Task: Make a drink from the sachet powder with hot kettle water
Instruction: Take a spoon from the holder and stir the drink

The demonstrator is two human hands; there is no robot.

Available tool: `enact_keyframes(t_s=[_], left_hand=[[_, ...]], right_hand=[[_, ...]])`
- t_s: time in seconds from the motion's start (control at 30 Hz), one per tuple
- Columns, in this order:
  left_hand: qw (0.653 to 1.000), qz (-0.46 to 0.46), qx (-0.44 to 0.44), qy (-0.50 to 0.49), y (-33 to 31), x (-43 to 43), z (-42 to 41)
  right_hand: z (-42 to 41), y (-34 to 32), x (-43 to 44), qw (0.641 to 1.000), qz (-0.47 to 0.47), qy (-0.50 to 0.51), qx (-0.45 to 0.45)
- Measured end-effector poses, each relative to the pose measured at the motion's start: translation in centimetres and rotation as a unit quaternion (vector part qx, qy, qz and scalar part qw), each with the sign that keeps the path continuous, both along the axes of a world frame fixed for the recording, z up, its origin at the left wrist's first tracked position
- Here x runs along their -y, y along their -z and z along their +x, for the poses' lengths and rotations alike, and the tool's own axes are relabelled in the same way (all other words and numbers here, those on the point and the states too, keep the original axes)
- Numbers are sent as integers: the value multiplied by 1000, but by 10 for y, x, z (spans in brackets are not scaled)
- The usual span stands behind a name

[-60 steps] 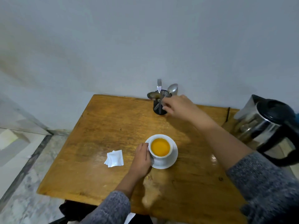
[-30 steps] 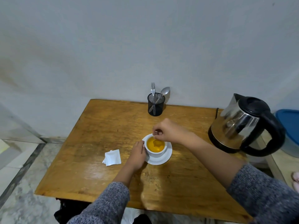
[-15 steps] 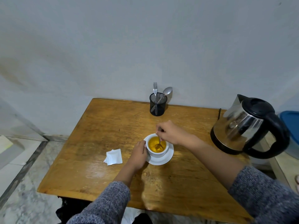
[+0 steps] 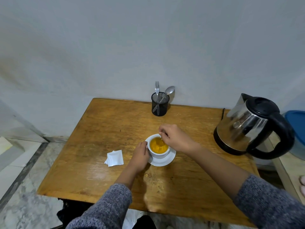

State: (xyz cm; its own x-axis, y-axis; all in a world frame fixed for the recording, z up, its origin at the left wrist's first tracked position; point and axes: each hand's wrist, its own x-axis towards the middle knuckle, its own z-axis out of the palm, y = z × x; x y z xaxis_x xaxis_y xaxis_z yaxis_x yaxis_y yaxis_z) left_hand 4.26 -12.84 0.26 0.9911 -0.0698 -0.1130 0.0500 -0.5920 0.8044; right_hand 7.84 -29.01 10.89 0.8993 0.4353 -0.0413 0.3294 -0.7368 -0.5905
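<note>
A white cup filled with orange drink stands on a white saucer in the middle of the wooden table. My left hand grips the cup's left side. My right hand hovers over the cup's far rim, pinching a small spoon whose bowl dips into the drink; most of the spoon is hidden. A torn white sachet lies flat to the left of the cup. The steel kettle with black lid and handle stands at the table's right edge.
A black mesh holder with a fork and a spoon stands at the table's back edge by the wall. A blue-lidded container sits beyond the kettle on the right. Tiled floor lies to the left.
My right hand took a spoon from the holder, brought it to the cup and dipped it into the drink, where its position has since shifted slightly. My left hand stayed on the cup.
</note>
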Motion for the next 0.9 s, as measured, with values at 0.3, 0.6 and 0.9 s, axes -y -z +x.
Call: enact_keyframes(t_s=[0.3, 0.6, 0.9], left_hand=[[1000, -2, -6, 1, -1, 1, -1], [1000, 4, -6, 0, -1, 1, 0], [1000, -2, -6, -5, -2, 1, -1]], right_hand=[[-3, -5, -1, 997, -29, -67, -25], [-9, -1, -7, 1000, 20, -5, -10], [-3, -7, 2, 998, -54, -29, 13]])
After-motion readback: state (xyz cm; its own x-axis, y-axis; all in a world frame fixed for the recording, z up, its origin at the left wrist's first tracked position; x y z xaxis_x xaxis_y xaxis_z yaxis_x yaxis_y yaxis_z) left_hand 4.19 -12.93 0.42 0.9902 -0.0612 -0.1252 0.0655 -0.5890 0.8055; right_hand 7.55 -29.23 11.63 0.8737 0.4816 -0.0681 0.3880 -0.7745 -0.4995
